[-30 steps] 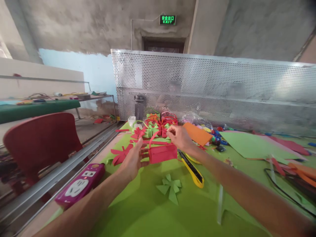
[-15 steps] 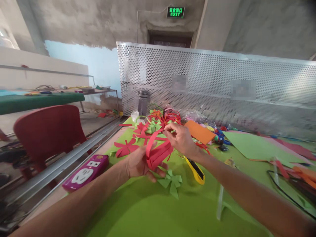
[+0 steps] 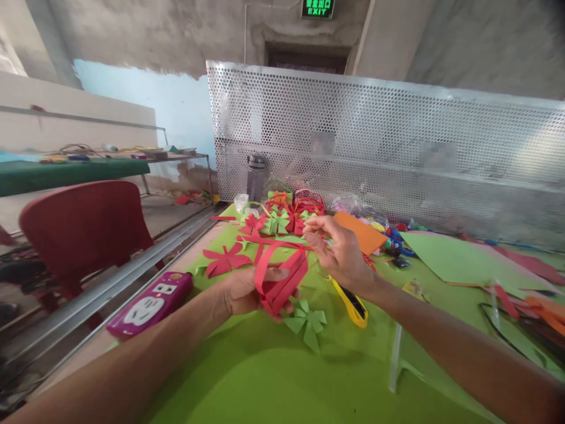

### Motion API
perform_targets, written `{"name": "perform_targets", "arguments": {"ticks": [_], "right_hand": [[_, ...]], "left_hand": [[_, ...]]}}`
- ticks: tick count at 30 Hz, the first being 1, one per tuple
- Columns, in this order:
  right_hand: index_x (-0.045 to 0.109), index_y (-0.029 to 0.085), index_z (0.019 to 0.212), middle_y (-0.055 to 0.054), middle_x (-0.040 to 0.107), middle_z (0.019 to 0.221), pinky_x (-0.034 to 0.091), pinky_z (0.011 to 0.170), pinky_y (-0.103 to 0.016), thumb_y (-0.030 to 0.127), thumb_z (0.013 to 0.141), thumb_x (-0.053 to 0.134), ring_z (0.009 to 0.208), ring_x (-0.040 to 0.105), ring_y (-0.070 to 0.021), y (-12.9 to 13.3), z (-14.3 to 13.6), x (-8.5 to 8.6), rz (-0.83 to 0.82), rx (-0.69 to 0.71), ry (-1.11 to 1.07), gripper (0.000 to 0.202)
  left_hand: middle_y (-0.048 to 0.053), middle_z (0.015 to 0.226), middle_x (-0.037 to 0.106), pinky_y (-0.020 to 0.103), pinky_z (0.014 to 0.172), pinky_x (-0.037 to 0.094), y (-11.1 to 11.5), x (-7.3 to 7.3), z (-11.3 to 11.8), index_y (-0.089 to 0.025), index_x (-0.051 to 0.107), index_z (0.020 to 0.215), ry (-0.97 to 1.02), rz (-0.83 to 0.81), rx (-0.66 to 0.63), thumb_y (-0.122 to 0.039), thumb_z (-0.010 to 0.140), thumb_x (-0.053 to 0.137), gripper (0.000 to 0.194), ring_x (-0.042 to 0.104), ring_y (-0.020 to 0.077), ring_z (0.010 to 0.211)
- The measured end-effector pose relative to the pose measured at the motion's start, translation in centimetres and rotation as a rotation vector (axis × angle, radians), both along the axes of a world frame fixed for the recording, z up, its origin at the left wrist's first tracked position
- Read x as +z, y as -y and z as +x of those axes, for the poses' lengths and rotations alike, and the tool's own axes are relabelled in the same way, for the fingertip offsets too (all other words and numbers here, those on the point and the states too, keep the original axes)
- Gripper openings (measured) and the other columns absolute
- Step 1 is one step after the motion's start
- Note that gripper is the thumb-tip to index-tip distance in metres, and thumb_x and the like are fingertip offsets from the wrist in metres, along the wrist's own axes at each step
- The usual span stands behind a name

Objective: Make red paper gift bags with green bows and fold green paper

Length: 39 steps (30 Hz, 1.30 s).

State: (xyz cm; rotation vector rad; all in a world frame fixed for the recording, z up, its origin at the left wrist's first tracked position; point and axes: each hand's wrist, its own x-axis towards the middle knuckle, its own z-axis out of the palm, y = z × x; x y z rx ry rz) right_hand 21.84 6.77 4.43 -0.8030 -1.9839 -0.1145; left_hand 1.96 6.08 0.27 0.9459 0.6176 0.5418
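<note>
1. The red paper basket [image 3: 286,284] is up in the left hand [image 3: 245,288], above the green-covered bench [image 3: 247,377], tilted, with its strap handle arched over the side nearer that hand.
2. The left grip is closed around the basket, thumb on its near side and some fingertips showing beneath.
3. The right hand [image 3: 339,253] hovers just beside the basket, apart from it, fingers curled towards the thumb; whether that grip pinches anything small, I cannot tell.
4. A green paper flower [image 3: 308,323] lies flat on the bench just beside the left fingertips, and a yellow cutter [image 3: 351,303] lies to its right, below the right wrist.
5. A red paper flower [image 3: 226,259] lies beyond the left forearm; a purple power strip [image 3: 150,305] sits near the bench's left edge.
6. Farther back are small handled baskets [image 3: 309,206], a bottle [image 3: 255,181] standing upright, and an orange sheet [image 3: 361,232].
7. A large light green sheet [image 3: 454,259] lies at the right, before the perforated metal panel [image 3: 379,129].
</note>
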Motion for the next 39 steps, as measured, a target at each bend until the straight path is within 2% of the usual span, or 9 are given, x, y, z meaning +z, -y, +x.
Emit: {"name": "perform_targets", "arguments": {"ticks": [4,9,15,20,26,29,33,37,39], "right_hand": [[0.057,0.016,0.107,-0.010,0.068,0.095,0.044,0.089,-0.038,0.029,0.090,0.052,0.094,0.061,-0.0212,1.4,1.8,-1.2,0.267,-0.014,0.352,0.022],[0.051,0.017,0.127,-0.010,0.060,0.125,0.015,0.109,-0.057,0.021,0.092,0.047,0.125,0.043,-0.0267,2.6,2.0,-4.1,0.323,-0.124,0.677,0.036],[0.048,0.017,0.130,-0.006,0.059,0.127,-0.002,0.108,-0.062,0.016,0.091,0.046,0.133,0.031,-0.0290,2.7,1.6,-5.3,0.243,-0.182,0.657,0.039],[0.049,0.016,0.129,-0.009,0.059,0.127,-0.006,0.107,-0.063,0.018,0.087,0.052,0.134,0.029,-0.0311,2.4,1.7,-5.8,0.182,-0.167,0.647,0.042],[0.051,0.019,0.126,-0.011,0.062,0.122,-0.003,0.106,-0.065,0.033,0.085,0.057,0.130,0.037,-0.0323,2.2,1.8,-5.8,0.121,-0.212,0.563,0.043],[0.049,0.019,0.126,-0.012,0.063,0.120,0.000,0.106,-0.065,0.038,0.084,0.059,0.128,0.039,-0.0340,1.8,2.0,-5.5,0.040,-0.295,0.473,0.046],[0.047,0.020,0.126,-0.012,0.063,0.118,0.005,0.104,-0.068,0.043,0.082,0.060,0.124,0.043,-0.0361,1.3,2.2,-5.1,-0.036,-0.357,0.373,0.052],[0.048,0.020,0.125,-0.013,0.064,0.116,0.012,0.101,-0.070,0.041,0.080,0.063,0.121,0.045,-0.0368,1.4,2.3,-4.6,-0.072,-0.367,0.352,0.052],[0.049,0.020,0.124,-0.013,0.064,0.115,0.012,0.101,-0.070,0.041,0.077,0.066,0.121,0.045,-0.0367,1.6,2.2,-4.4,-0.096,-0.350,0.351,0.054]], "left_hand": [[0.012,0.086,0.070,0.027,0.048,0.050,0.0,0.0,0.1,-0.015,0.060,0.103,-0.004,0.003,0.013,-0.037,0.074,0.071,0.038,0.067,0.0227,0.067],[0.012,0.088,0.070,0.024,0.043,0.045,0.2,-0.2,0.5,-0.016,0.059,0.104,-0.002,-0.027,0.004,-0.041,0.071,0.073,0.043,0.067,0.0239,0.066],[0.010,0.076,0.069,0.019,0.040,0.037,0.9,-0.4,1.0,-0.015,0.063,0.096,0.023,-0.037,0.004,-0.042,0.076,0.069,0.034,0.065,0.0214,0.062],[0.012,0.077,0.068,0.026,0.044,0.046,1.3,0.0,1.2,-0.012,0.065,0.086,0.007,-0.061,-0.026,-0.045,0.076,0.066,0.034,0.064,0.0215,0.061],[0.015,0.081,0.068,0.026,0.043,0.048,1.4,0.6,1.7,-0.011,0.066,0.083,-0.068,-0.099,0.007,-0.065,0.081,0.043,0.059,0.066,0.0230,0.062],[0.012,0.086,0.068,0.026,0.043,0.048,1.5,0.5,1.9,-0.016,0.064,0.096,-0.084,0.021,0.139,-0.073,0.078,0.038,0.066,0.066,0.0219,0.061],[0.013,0.108,0.063,0.031,0.060,0.053,1.5,0.3,1.7,-0.021,0.056,0.116,-0.019,0.379,0.272,-0.074,0.076,0.045,0.067,0.064,0.0255,0.088],[0.014,0.134,0.047,0.031,0.069,0.053,1.3,0.6,1.7,-0.026,0.044,0.131,0.021,0.612,0.319,-0.046,0.062,0.079,0.080,0.051,0.0309,0.114],[0.012,0.142,0.038,0.029,0.069,0.053,1.3,0.8,1.8,-0.028,0.041,0.133,0.059,0.643,0.309,-0.029,0.057,0.083,0.086,0.046,0.0322,0.120]]}}
